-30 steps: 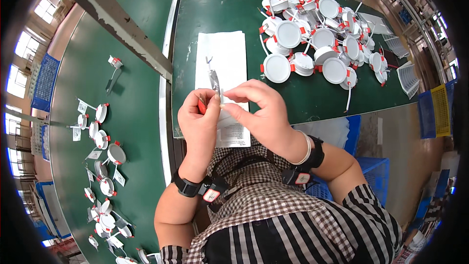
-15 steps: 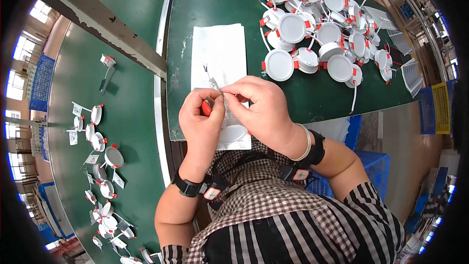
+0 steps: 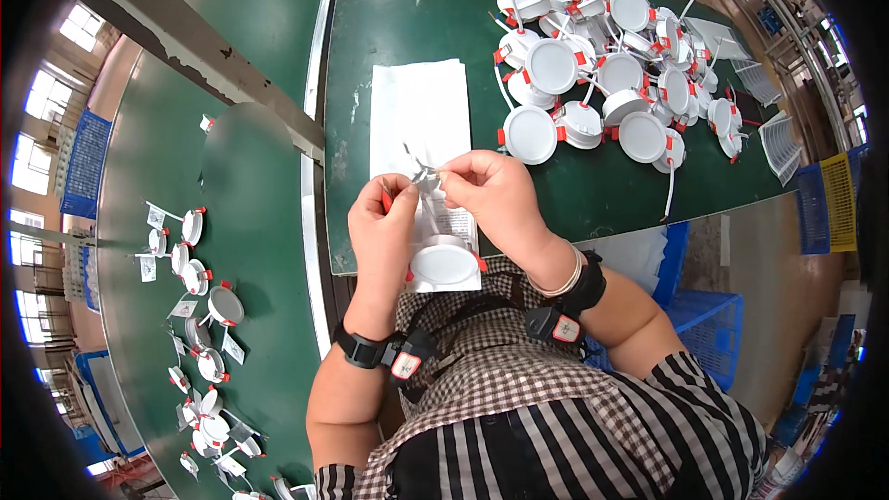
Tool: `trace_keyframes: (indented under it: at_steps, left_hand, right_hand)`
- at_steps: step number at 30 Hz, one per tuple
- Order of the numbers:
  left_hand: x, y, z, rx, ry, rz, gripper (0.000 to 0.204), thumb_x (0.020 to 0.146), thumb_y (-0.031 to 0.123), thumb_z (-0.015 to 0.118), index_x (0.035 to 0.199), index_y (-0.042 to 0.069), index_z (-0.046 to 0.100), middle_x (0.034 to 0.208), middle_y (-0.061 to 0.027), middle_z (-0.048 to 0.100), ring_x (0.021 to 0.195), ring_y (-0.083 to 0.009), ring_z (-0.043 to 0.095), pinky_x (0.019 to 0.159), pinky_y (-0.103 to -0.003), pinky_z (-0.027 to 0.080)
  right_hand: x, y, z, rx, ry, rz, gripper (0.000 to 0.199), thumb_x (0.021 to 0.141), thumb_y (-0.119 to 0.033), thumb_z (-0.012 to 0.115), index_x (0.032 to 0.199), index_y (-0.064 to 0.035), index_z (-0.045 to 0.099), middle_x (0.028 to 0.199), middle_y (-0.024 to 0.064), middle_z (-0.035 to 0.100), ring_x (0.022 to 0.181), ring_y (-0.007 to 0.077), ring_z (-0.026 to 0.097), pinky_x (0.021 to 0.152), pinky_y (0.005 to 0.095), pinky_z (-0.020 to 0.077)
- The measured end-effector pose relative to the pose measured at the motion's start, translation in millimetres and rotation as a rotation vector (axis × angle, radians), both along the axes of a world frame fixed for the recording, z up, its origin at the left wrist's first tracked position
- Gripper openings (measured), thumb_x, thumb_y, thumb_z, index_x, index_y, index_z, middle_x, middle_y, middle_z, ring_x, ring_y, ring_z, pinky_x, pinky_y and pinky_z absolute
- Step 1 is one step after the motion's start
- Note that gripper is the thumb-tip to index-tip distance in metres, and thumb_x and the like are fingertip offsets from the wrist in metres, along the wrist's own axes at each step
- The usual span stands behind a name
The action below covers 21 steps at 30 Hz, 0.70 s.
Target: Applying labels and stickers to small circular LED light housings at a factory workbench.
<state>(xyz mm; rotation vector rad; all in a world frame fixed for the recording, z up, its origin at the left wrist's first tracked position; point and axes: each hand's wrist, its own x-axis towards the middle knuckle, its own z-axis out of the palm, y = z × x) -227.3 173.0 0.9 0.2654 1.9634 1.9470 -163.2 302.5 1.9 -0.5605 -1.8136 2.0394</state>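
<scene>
I see the green surface (image 3: 417,18) with a white paper sheet (image 3: 417,111) on it and a heap of round white lamps (image 3: 602,74) to the right. My left hand (image 3: 381,231) and right hand (image 3: 495,194) meet above one white lamp (image 3: 444,262) at the near edge. Both grips are pinching a small metal spring clip (image 3: 424,176) between the fingertips.

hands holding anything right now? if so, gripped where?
Both hands pinch a small metal spring clip between them: left hand at its lower left end, right hand at its right side. A white round downlight lies below, not gripped.
</scene>
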Motion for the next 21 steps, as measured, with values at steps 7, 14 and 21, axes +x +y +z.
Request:
trace_keyframes:
  at_steps: [7,14,21]
  left_hand:
    - [0.0,-22.9,20.0,0.031,0.152,-0.037,0.017,0.079,0.007,0.066,0.095,0.002,0.062,0.075,0.0043,0.052,0.062,-0.0026,0.039,0.056,-0.017,0.033]
    - [-1.3,-0.4,24.4,-0.430,0.689,0.011,0.012,0.067,0.004,0.072,0.071,0.003,0.061,0.065,-0.0114,0.049,0.060,-0.0276,0.050,0.057,-0.035,0.041]
    - [-13.4,-10.8,16.0,-0.209,0.183,0.052,0.012,0.073,0.006,0.071,0.073,-0.002,0.063,0.055,-0.0006,0.048,0.054,-0.0081,0.041,0.050,-0.026,0.036]
  right_hand:
    - [0.3,-9.4,2.0,0.310,0.060,-0.061,0.008,0.076,-0.007,0.067,0.081,-0.0002,0.066,0.073,0.0068,0.065,0.064,0.0125,0.062,0.060,0.0253,0.0487]
    - [4.2,-7.1,13.8,0.614,0.076,-0.073,0.009,0.073,-0.012,0.066,0.073,-0.0029,0.064,0.068,0.0139,0.058,0.061,0.0271,0.060,0.055,0.0343,0.0458]
    - [-2.4,-2.5,1.1,0.453,0.135,-0.045,0.010,0.072,-0.010,0.068,0.077,-0.0019,0.066,0.070,0.0110,0.062,0.064,0.0210,0.062,0.058,0.0307,0.0475]
